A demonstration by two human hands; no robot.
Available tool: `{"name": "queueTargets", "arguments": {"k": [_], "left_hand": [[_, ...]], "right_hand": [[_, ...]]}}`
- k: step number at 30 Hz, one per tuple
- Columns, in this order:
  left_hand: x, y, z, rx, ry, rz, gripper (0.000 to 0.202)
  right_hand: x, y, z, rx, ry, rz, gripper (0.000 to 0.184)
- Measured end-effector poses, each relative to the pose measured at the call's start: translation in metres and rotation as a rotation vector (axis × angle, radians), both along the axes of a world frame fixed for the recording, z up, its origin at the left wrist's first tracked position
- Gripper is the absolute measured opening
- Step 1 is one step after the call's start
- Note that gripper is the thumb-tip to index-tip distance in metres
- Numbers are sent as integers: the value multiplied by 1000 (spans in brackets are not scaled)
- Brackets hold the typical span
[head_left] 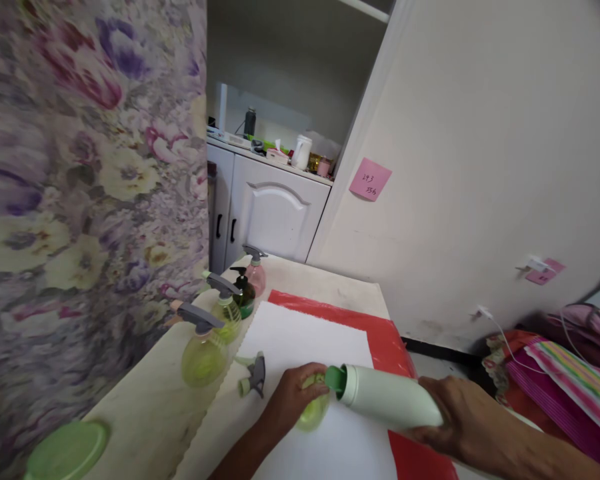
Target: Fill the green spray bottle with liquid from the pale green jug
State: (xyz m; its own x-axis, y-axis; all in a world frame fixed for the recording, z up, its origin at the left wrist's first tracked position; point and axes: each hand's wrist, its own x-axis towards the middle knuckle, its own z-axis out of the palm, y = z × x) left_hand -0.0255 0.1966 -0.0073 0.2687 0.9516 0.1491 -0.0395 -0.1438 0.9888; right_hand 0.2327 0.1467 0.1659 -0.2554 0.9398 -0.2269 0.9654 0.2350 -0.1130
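My left hand (300, 390) is closed around the neck of a clear yellow-green spray bottle (311, 417), whose trigger top is off. My right hand (455, 413) grips a pale green cylindrical flask (390, 398), tilted with its mouth toward that bottle. A darker green piece (335, 379) shows at the flask's mouth, right above the bottle's opening; I cannot tell whether it is a spout or a funnel. Left of my left hand, a grey and green trigger spray head (254, 377) lies on the white sheet (300, 333).
Along the table's left side stand two yellow-green spray bottles (203, 360), a dark pump bottle (244, 293) and a pink spray bottle (256, 275). A pale green round lid-like object (67, 450) sits front left. Red plastic (390, 340) lies under the sheet. Floral curtain (95, 200) hangs left.
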Motion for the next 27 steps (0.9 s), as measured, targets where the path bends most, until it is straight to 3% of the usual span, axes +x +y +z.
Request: {"name": "queueTargets", "arguments": {"k": [15, 27], "left_hand": [[1, 1, 2, 18, 11, -2, 22], [-1, 1, 0, 33, 9, -10, 22]], "right_hand": [[1, 1, -1, 5, -44, -13, 32], [-1, 1, 1, 8, -37, -5, 27]]}}
